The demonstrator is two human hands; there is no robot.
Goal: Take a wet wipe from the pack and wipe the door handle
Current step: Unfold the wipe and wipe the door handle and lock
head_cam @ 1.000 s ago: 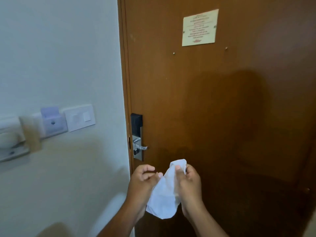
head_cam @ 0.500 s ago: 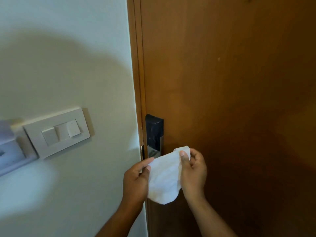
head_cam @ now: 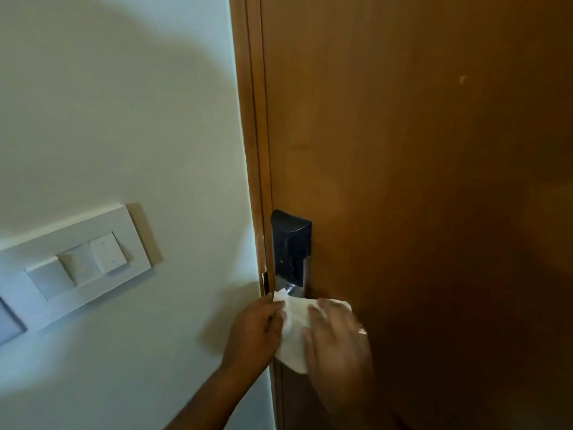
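Note:
A white wet wipe (head_cam: 294, 330) is spread between my two hands, right under the black and silver lock plate (head_cam: 290, 248) of the brown door (head_cam: 418, 150). My left hand (head_cam: 255, 330) pinches the wipe's left edge. My right hand (head_cam: 336, 339), blurred and with a ring on one finger, lies flat over the wipe's right part. The door handle is almost wholly hidden behind the wipe and hands; only a small silver stub (head_cam: 290, 288) shows at the plate's bottom. The wipe pack is out of view.
A white switch panel (head_cam: 77, 268) is fixed on the cream wall (head_cam: 124, 119) to the left of the wooden door frame (head_cam: 255, 150). The door fills the right half of the view.
The view has come closer to the door and lock. Both hands have carried the wipe up and forward, from in front of me onto the handle area below the lock plate.

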